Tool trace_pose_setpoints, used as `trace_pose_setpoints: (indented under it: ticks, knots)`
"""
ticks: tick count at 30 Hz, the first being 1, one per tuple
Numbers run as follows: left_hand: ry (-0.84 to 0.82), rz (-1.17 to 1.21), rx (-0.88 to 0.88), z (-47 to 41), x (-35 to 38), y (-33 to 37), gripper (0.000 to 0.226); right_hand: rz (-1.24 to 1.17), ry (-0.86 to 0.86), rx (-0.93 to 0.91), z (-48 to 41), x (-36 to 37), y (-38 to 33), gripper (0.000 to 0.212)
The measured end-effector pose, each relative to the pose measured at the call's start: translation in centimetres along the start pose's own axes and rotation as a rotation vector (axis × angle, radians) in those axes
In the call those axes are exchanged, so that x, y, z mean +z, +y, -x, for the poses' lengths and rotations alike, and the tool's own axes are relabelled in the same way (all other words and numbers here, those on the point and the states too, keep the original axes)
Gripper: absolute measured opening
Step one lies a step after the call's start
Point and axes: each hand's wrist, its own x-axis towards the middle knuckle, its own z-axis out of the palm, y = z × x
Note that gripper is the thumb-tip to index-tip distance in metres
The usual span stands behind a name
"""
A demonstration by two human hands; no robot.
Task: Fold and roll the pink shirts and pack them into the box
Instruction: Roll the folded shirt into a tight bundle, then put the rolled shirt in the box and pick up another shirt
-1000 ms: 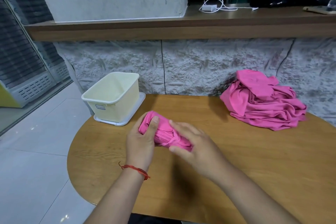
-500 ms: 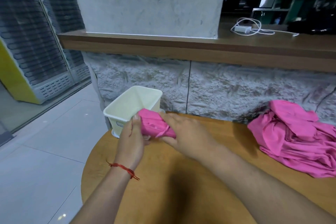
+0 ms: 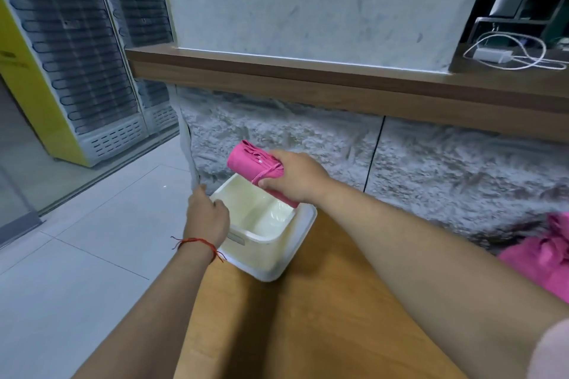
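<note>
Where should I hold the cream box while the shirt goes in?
Take the box by its left rim, from the left, as the left hand does: the lip gives a hold, and the rolled shirt in the right hand needs the open top.

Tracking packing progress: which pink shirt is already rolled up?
The rolled pink shirt gripped in the right hand above the cream box; the other pink shirts lie crumpled at the right edge.

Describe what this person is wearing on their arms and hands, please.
Both forearms are bare: no sleeves, gloves or watch show. At the wrist of the left hand sits a thin red thread bracelet with short loose ends. The right hand and its wrist wear nothing visible.
</note>
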Motion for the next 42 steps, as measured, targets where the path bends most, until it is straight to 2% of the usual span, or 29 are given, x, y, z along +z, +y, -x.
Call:
trace_pose_setpoints:
  ticks: [7, 16, 21, 26, 33, 35, 38, 42]
  knots:
    - [0.002, -0.165, -0.021, -0.3, 1.9, -0.5, 0.057, 0.196, -0.256, 0.067, -4.3, 4.4, 1.7, 0.054]
    - [-0.005, -0.307, -0.001, -0.3, 2.0, -0.7, 0.054, 0.453, -0.442, 0.123, -7.1, 7.1, 2.7, 0.063]
    - [-0.009, -0.371, -0.005, -0.8, 2.2, -0.4, 0.053, 0.453, -0.469, 0.157, -8.6, 8.5, 4.1, 0.065]
    - [-0.004, -0.411, 0.004, -0.7, 2.2, -0.6, 0.052, 0.454, -0.427, 0.193, -9.4, 9.0, 5.4, 0.059]
    - [-0.013, -0.455, -0.008, -0.9, 2.5, -0.3, 0.042, 0.543, -0.473, 0.102, -9.5, 8.6, 5.5, 0.064]
    - [-0.015, -0.486, -0.033, -0.7, 2.5, 0.2, 0.037, 0.65, -0.485, 0.071, -9.1, 8.3, 4.4, 0.07]
    - [-0.011, -0.52, -0.054, -0.5, 2.6, 0.6, 0.035, 0.803, -0.514, -0.005, -8.2, 8.1, 2.9, 0.091]
    - [-0.019, -0.54, -0.036, -0.6, 2.6, 0.6, 0.034, 0.755, -0.572, -0.063, -7.7, 6.9, 3.2, 0.098]
